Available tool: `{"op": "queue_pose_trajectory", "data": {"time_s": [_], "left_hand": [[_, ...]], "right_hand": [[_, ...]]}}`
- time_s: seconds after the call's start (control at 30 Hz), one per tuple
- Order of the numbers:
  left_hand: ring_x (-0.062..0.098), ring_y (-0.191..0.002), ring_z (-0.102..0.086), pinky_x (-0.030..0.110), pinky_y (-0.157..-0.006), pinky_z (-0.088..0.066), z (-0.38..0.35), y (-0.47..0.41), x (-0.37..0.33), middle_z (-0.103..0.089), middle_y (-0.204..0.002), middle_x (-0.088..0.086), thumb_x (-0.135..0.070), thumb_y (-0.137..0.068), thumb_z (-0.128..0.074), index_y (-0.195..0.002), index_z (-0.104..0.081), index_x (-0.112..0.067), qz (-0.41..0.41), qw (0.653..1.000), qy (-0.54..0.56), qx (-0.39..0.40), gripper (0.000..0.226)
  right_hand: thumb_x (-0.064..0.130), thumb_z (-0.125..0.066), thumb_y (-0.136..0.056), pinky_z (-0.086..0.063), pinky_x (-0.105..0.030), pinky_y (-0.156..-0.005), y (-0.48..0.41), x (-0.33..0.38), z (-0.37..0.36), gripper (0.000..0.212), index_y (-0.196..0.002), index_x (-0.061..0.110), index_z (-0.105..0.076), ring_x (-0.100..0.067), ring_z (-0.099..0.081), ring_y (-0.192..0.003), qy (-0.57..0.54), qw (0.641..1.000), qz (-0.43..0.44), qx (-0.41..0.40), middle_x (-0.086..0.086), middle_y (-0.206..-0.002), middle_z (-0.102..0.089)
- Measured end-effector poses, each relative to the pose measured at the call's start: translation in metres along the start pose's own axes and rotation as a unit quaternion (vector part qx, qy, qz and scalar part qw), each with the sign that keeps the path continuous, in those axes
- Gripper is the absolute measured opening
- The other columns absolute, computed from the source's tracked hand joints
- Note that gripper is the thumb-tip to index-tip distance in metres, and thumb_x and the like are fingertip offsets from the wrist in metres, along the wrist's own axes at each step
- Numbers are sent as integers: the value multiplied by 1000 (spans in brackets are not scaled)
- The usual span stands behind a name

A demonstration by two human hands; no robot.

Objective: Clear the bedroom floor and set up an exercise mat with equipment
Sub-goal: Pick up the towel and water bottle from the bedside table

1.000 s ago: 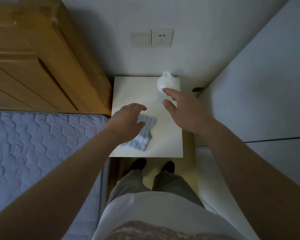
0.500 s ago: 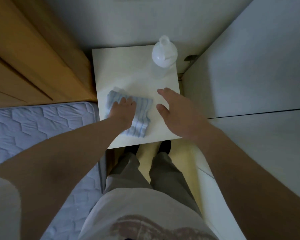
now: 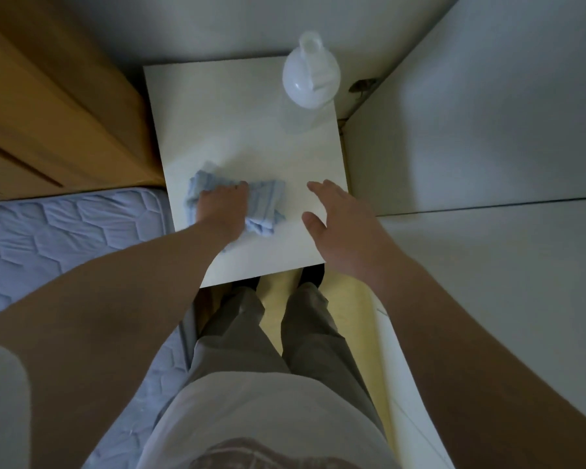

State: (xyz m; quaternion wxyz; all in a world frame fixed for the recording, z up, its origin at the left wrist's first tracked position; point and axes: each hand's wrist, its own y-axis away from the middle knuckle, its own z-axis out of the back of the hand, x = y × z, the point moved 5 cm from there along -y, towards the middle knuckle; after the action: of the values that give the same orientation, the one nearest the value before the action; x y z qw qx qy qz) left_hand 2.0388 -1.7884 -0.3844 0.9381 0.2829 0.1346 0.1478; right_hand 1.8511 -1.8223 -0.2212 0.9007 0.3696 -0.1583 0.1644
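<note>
A light blue striped cloth (image 3: pixel 266 201) lies bunched on the white bedside table (image 3: pixel 237 130). My left hand (image 3: pixel 222 208) sits on top of it with fingers curled into the fabric, gathering it. My right hand (image 3: pixel 339 225) hovers over the table's right front part, fingers spread and holding nothing. A clear plastic bottle with a white cap (image 3: pixel 311 79) stands upright at the table's far right corner.
A wooden headboard (image 3: pixel 48 106) and a bed with a quilted blue mattress (image 3: pixel 65 238) are on the left. White wardrobe panels (image 3: pixel 487 147) close in on the right. I stand on a narrow strip of yellowish floor (image 3: pixel 274 299) between them.
My left hand came down onto the cloth and bunched it up. My right hand drew back from the bottle toward the table's front. The view tilted downward.
</note>
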Motion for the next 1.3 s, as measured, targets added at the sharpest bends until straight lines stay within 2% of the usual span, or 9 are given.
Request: {"op": "queue_pose_trajectory", "data": {"time_s": [0.1, 0.23, 0.4, 0.57, 0.77, 0.9, 1.03, 1.2, 1.3], "left_hand": [[35, -85, -61, 40, -67, -47, 32, 8, 6, -54, -85, 5, -13, -88, -56, -116, -37, -18, 33, 989, 143, -2, 34], [27, -80, -55, 35, -69, -41, 82, 31, 13, -57, -91, 1, -27, -89, -59, -110, -45, -21, 90, 940, 323, -67, 26], [22, -84, -57, 30, -68, -39, 136, 59, 20, -61, -91, -4, -32, -88, -65, -108, -54, -20, 128, 875, 426, -192, 25], [1, -72, -49, 14, -57, -31, 161, 74, 26, -50, -84, -20, -33, -90, -69, -120, -55, -20, 148, 857, 439, -224, 36], [8, -85, -57, 29, -75, -48, 169, 86, 34, -56, -93, -18, -39, -84, -76, -123, -55, -20, 157, 832, 482, -225, 48], [0, -81, -53, 26, -68, -43, 184, 101, 34, -56, -92, -18, -38, -83, -77, -120, -55, -20, 145, 832, 482, -233, 47], [-1, -85, -54, 22, -67, -43, 212, 121, 27, -57, -96, -18, -38, -83, -78, -118, -53, -25, 125, 822, 501, -239, 45], [6, -86, -56, 21, -71, -44, 257, 145, 1, -56, -95, -17, -32, -85, -77, -122, -52, -19, 72, 808, 518, -270, 46], [7, -86, -57, 20, -67, -42, 291, 155, -28, -55, -94, -17, -32, -87, -75, -123, -52, -18, 18, 802, 528, -279, 45]], "right_hand": [[36, -43, -107, -21, -33, -119, -10, 0, 9, 62, -161, 28, -13, -20, -15, -155, 15, 1000, -8, -11, 0, -170, -4], [31, -55, -102, -36, -34, -107, -41, 5, 35, 74, -160, 23, -9, -28, -37, -143, -29, 996, -31, -81, -9, -167, -8], [36, -69, -92, -33, -40, -113, -101, 19, 73, 99, -161, 18, -1, -35, -28, -147, -23, 984, -22, -178, -20, -166, -7], [47, -81, -79, -28, -52, -119, -164, 24, 79, 123, -160, 28, 10, -42, -13, -152, -80, 983, -13, -164, -24, -165, 3], [44, -82, -77, -47, -54, -101, -186, 12, 77, 108, -156, 17, -13, -43, -48, -126, -46, 985, -4, -164, -20, -147, -33], [49, -82, -73, -52, -55, -95, -166, 22, 83, 104, -153, 19, -21, -41, -54, -118, -14, 984, 16, -179, -19, -139, -44], [45, -83, -72, -50, -44, -92, -115, 32, 99, 97, -148, 17, -31, -36, -52, -117, -51, 971, 39, -231, -16, -135, -48], [37, -88, -69, -31, -23, -86, -25, 45, 139, 96, -148, 20, -35, -23, -44, -113, -129, 938, 54, -317, -10, -135, -45], [34, -89, -62, -38, -21, -88, 38, 54, 174, 95, -144, 26, -41, -17, -46, -112, -177, 897, 56, -402, 2, -127, -47]]}}
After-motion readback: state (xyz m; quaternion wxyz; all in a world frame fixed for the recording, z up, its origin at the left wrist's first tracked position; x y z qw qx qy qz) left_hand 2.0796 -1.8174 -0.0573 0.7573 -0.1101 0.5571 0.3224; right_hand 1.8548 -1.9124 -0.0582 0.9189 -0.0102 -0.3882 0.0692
